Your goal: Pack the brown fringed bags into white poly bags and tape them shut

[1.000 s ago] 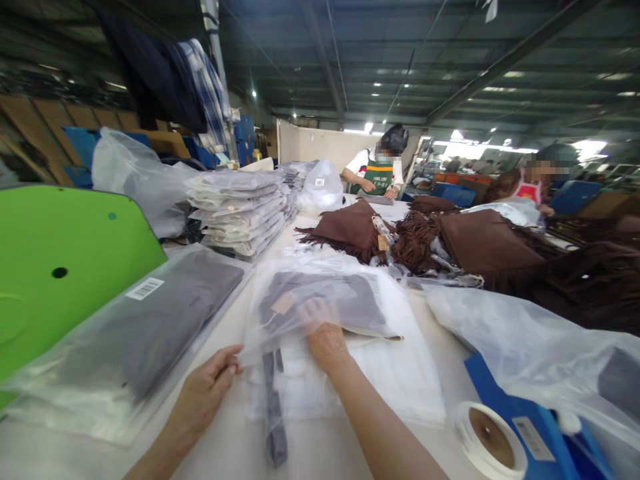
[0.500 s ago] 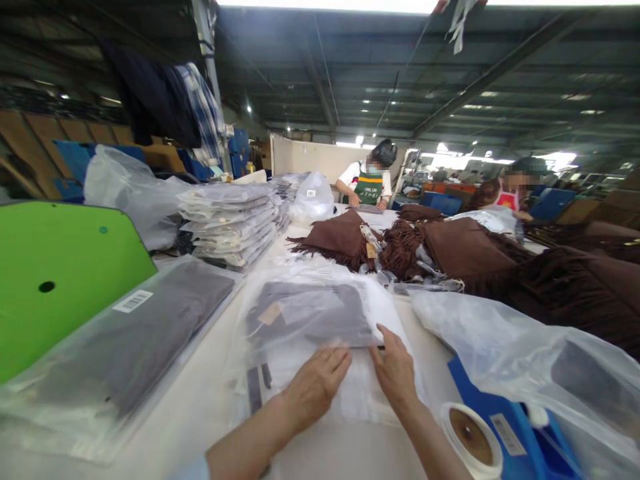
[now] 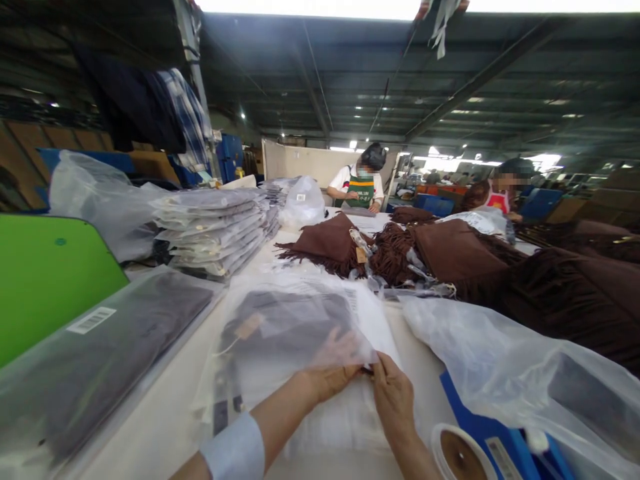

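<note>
Plastic bag [image 3: 280,365] holds a grey article [image 3: 295,317] with tan tag [image 3: 249,327].

The cloth [image 3: 295,313] just beyond the left grip [image 3: 333,373] is plain dark grey, seen through a milky, see-through plastic bag [image 3: 280,353] that reaches the right grip [image 3: 396,393]. A tag [image 3: 249,327] to the left of the left grip is tan; the cuff [image 3: 237,443] behind that grip is plain pale blue. Farther left, a label [image 3: 91,321] carries black bars on white, and a board [image 3: 50,280] is solid bright green. To the right of the right grip, a tape dispenser [image 3: 475,413] is blue, its tape roll [image 3: 450,447] white around a brown core. Well beyond both grips, fringed goods [image 3: 327,239] are dark brown, a co-worker's apron [image 3: 361,192] is green with a yellow-orange band, and a hanging shirt [image 3: 189,120] is blue-and-white plaid.
</note>
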A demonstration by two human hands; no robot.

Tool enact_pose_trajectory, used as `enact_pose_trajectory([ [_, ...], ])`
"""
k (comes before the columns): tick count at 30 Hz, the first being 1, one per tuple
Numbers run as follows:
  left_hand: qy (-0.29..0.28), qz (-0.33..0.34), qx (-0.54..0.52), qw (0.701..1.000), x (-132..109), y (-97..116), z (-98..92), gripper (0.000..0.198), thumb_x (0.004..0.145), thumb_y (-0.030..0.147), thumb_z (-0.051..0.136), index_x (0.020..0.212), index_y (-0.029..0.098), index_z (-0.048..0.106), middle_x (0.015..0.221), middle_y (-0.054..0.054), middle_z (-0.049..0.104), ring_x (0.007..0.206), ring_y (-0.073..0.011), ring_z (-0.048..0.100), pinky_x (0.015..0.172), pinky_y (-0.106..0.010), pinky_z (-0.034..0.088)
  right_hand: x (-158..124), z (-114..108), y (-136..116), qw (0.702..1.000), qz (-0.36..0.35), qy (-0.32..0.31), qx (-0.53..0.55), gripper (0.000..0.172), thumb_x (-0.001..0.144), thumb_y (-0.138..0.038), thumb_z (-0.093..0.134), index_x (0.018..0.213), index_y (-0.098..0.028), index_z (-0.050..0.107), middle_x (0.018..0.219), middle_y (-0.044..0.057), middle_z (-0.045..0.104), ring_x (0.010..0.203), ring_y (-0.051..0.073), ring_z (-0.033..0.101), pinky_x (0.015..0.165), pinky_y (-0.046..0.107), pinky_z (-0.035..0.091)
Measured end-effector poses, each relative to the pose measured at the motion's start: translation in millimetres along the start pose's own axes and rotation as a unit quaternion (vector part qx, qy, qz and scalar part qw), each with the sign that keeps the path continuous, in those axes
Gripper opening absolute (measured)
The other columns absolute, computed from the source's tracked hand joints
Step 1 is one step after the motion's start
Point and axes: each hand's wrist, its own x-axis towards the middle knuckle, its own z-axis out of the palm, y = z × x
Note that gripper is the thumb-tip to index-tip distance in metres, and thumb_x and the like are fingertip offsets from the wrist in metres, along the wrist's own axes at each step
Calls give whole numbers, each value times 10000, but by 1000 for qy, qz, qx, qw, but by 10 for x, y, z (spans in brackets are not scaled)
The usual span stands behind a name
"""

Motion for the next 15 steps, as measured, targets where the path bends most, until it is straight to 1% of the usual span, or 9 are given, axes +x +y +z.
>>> enact_pose_trajectory([
  [4, 6, -27, 0, 1000, 16, 47, -35, 181, 866, 286, 513, 1018, 239, 599, 1167, -40, 589, 1137, -229, 471, 1013, -513, 295, -62, 5, 18, 999, 32, -3, 21, 347, 886, -321, 301, 826, -206, 624, 614, 25, 662, 516, 157, 615, 470, 242, 457],
  [6, 10, -40, 6, 999, 13, 104, -56, 162, 849, 242, 519, 978, 212, 613, 1117, -46, 612, 1101, -224, 492, 1028, -499, 283, -83, 10, 23, 999, 42, -3, 27, 353, 889, -287, 272, 825, -197, 608, 605, 24, 661, 498, 142, 614, 458, 226, 456],
  [8, 14, -47, 16, 999, 2, 161, -56, 153, 820, 199, 529, 941, 183, 621, 1093, -56, 626, 1108, -228, 487, 1046, -486, 268, -88, 8, 26, 999, 44, 2, 14, 341, 871, -247, 268, 817, -185, 599, 573, 26, 648, 479, 143, 607, 455, 227, 451],
  [11, 26, -60, 33, 997, -11, 198, 5, 146, 793, 194, 541, 901, 157, 631, 1106, -77, 629, 1151, -243, 463, 1060, -468, 269, -92, -10, 30, 999, 19, 17, -28, 296, 807, -232, 316, 803, -166, 604, 585, 53, 639, 514, 177, 609, 507, 272, 460],
  [13, 39, -80, 46, 995, -1, 182, 78, 156, 804, 198, 522, 895, 149, 639, 1132, -89, 622, 1151, -255, 469, 1049, -474, 291, -112, -18, 29, 998, -9, 28, -50, 309, 789, -260, 320, 814, -156, 610, 657, 83, 652, 577, 198, 620, 560, 302, 471],
  [15, 56, -106, 60, 991, 20, 150, 153, 201, 831, 172, 473, 944, 141, 637, 1155, -101, 613, 1139, -264, 487, 1029, -491, 316, -150, -17, 23, 997, -32, 40, -60, 351, 807, -295, 298, 857, -143, 610, 730, 109, 667, 626, 206, 631, 587, 310, 480],
])
